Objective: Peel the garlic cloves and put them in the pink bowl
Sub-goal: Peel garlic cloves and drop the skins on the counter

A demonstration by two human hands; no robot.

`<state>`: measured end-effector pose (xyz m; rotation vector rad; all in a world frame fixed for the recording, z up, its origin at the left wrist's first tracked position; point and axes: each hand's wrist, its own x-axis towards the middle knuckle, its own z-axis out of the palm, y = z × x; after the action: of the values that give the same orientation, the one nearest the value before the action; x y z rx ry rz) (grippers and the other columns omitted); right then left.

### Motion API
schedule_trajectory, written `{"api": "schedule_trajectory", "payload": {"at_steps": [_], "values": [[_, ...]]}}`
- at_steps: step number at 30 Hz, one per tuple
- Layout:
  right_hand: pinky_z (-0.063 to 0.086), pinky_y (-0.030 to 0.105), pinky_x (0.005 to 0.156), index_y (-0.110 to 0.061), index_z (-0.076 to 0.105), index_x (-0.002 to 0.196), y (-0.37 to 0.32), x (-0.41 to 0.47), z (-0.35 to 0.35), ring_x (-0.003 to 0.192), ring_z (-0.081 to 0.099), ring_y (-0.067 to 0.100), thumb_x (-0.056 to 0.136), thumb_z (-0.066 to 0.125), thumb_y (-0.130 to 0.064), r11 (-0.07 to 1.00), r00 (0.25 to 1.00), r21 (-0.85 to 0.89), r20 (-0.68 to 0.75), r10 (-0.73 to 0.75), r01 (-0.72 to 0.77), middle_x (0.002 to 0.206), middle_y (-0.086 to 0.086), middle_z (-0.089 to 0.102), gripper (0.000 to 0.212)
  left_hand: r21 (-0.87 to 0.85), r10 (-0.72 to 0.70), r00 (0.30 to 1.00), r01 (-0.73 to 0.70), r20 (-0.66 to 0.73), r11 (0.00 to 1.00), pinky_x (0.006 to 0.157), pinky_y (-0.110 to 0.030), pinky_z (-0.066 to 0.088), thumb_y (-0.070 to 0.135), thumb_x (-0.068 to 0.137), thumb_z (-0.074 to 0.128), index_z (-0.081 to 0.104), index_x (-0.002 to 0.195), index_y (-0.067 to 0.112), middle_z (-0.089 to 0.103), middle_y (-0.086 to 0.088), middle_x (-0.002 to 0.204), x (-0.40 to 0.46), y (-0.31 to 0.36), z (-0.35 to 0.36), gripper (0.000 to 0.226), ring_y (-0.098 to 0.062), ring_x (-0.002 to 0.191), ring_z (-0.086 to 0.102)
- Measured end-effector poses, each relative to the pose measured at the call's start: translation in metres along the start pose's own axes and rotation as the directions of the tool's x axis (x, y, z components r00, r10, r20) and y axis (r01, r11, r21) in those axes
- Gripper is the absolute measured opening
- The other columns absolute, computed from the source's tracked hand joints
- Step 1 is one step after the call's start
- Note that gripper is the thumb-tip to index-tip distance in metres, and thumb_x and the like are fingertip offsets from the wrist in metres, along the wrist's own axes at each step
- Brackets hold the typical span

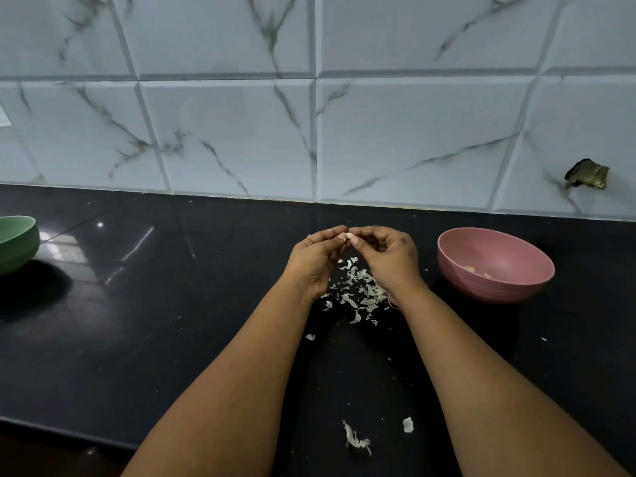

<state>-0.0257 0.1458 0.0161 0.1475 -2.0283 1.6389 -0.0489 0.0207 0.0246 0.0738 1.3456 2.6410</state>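
Note:
A small pale garlic clove (349, 235) is held above the black counter between the fingertips of both hands. My left hand (318, 261) pinches it from the left, and my right hand (387, 258) pinches it from the right with curled fingers. Under the hands lies a heap of white garlic peels (361, 290). The pink bowl (495, 266) stands on the counter just right of my right hand, with a few peeled cloves (476, 270) in its bottom.
A green bowl (17, 242) sits at the counter's far left edge of view. Loose peel scraps (356, 438) lie near the counter's front edge (69, 432). A marble-tiled wall (309, 132) closes off the back, with a torn hole (586, 173) at right.

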Motion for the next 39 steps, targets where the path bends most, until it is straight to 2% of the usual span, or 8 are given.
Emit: {"api": "schedule_trajectory", "payload": {"at_steps": [9, 17, 24, 27, 29, 33, 37, 39], "values": [[0.058, 0.021, 0.069, -0.012, 0.076, 0.080, -0.001, 0.000, -0.002, 0.073, 0.072, 0.013, 0.076, 0.081, -0.011, 0.999, 0.998, 0.001, -0.044, 0.036, -0.036, 0.075, 0.002, 0.074, 0.007, 0.143, 0.077, 0.997, -0.081, 0.032, 0.986, 0.064, -0.019, 0.055, -0.009, 0.087, 0.063, 0.068, 0.091, 0.002, 0.069, -0.008, 0.079, -0.002, -0.004, 0.001, 0.014, -0.013, 0.072, 0.069], [0.052, 0.014, 0.065, -0.014, 0.073, 0.080, 0.006, 0.003, -0.002, 0.064, 0.062, -0.002, 0.081, 0.076, -0.011, 0.977, 0.997, -0.210, -0.047, -0.059, 0.047, 0.072, -0.006, 0.069, 0.005, 0.300, 0.181, 0.981, -0.193, 0.065, 0.934, 0.075, -0.020, 0.053, -0.007, 0.087, 0.065, 0.070, 0.092, 0.008, 0.068, -0.005, 0.084, 0.001, -0.010, -0.001, 0.017, -0.014, 0.083, 0.065], [0.041, 0.010, 0.061, -0.015, 0.062, 0.085, 0.006, 0.003, 0.007, 0.068, 0.054, 0.005, 0.093, 0.061, -0.013, 0.943, 0.997, -0.330, -0.036, -0.063, 0.048, 0.077, -0.004, 0.061, 0.008, 0.285, 0.194, 0.979, -0.203, 0.062, 0.937, 0.080, -0.022, 0.054, -0.005, 0.088, 0.065, 0.070, 0.095, 0.009, 0.068, -0.007, 0.088, 0.002, -0.011, -0.001, 0.016, -0.015, 0.090, 0.065], [0.048, 0.034, 0.075, -0.014, 0.055, 0.093, 0.010, 0.006, 0.009, 0.080, 0.056, 0.018, 0.100, 0.046, -0.017, 0.964, 0.995, -0.254, -0.075, 0.065, -0.082, 0.085, 0.000, 0.059, 0.012, 0.173, 0.157, 0.986, -0.165, 0.062, 0.971, 0.073, -0.017, 0.054, -0.009, 0.089, 0.060, 0.068, 0.096, 0.006, 0.068, -0.006, 0.084, 0.000, -0.009, 0.000, 0.018, -0.012, 0.080, 0.066], [0.047, 0.040, 0.075, -0.017, 0.050, 0.086, 0.010, 0.007, 0.009, 0.075, 0.053, 0.017, 0.103, 0.039, -0.019, 0.983, 0.982, -0.108, -0.131, 0.133, -0.148, 0.078, -0.003, 0.054, 0.020, 0.085, 0.138, 0.988, -0.143, 0.062, 0.986, 0.071, -0.016, 0.054, -0.011, 0.090, 0.057, 0.068, 0.097, 0.004, 0.068, -0.006, 0.083, 0.001, -0.006, 0.001, 0.020, -0.011, 0.077, 0.066], [0.039, 0.032, 0.063, -0.020, 0.046, 0.076, 0.001, 0.005, 0.005, 0.062, 0.045, 0.012, 0.103, 0.036, -0.018, 0.977, 0.956, 0.087, -0.205, 0.209, -0.195, 0.067, -0.001, 0.050, 0.029, 0.015, 0.113, 0.992, -0.114, 0.061, 0.993, 0.066, -0.013, 0.052, -0.012, 0.091, 0.054, 0.066, 0.100, 0.001, 0.066, -0.009, 0.090, 0.001, -0.001, 0.001, 0.020, -0.007, 0.072, 0.065], [0.042, 0.030, 0.060, -0.015, 0.054, 0.064, -0.003, 0.004, 0.002, 0.059, 0.052, 0.014, 0.098, 0.049, -0.025, 0.985, 0.972, -0.054, -0.180, 0.154, -0.166, 0.061, 0.001, 0.058, 0.036, 0.005, 0.115, 0.990, -0.116, 0.078, 0.993, 0.068, -0.014, 0.053, -0.012, 0.090, 0.055, 0.067, 0.098, 0.002, 0.068, -0.007, 0.088, -0.001, -0.002, 0.002, 0.020, -0.009, 0.075, 0.066], [0.047, 0.024, 0.060, -0.016, 0.065, 0.071, -0.003, 0.002, 0.003, 0.064, 0.060, 0.010, 0.092, 0.062, -0.033, 0.990, 0.979, -0.019, -0.153, 0.138, -0.143, 0.068, 0.001, 0.066, 0.028, 0.012, 0.130, 0.988, -0.131, 0.086, 0.991, 0.072, -0.017, 0.055, -0.012, 0.090, 0.056, 0.067, 0.097, 0.004, 0.069, -0.006, 0.086, -0.001, -0.003, 0.002, 0.020, -0.012, 0.080, 0.066]]}}
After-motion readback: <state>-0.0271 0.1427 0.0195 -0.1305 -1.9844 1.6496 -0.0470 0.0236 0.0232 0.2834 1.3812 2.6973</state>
